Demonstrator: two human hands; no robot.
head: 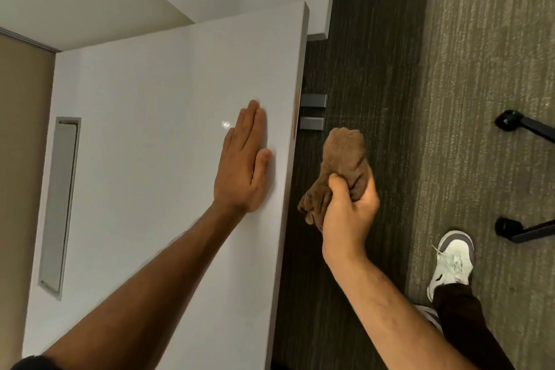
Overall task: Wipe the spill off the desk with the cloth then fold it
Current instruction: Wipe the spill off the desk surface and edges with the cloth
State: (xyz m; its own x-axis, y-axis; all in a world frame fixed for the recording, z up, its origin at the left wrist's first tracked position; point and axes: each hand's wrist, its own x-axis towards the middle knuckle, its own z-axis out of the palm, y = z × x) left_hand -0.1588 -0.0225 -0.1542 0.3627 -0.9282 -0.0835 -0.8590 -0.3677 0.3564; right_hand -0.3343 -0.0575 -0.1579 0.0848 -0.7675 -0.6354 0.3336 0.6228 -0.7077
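nearest the camera, the person's right hand [350,207] is closed in a fist around the brown cloth [339,165], holding it bunched up off the desk's edge, over the dark carpet [360,39] rather than over the white desk [156,99]. the cloth looks like soft terry: light, limp, and easy to crush, so it sags out of the fist at both ends. for wiping, a loose wad in the palm should do; for folding it would likely need shaking out and pinching at two corners, since nothing stiff holds its shape. the left hand [243,159] lies flat and open on the desk top, fingers together, gripping nothing, close to the desk's right edge. just past its fingertips sits a small bright speck [225,124], possibly the spill, though it may only be glare. farther left is a recessed grey slot [58,204] in the desk.
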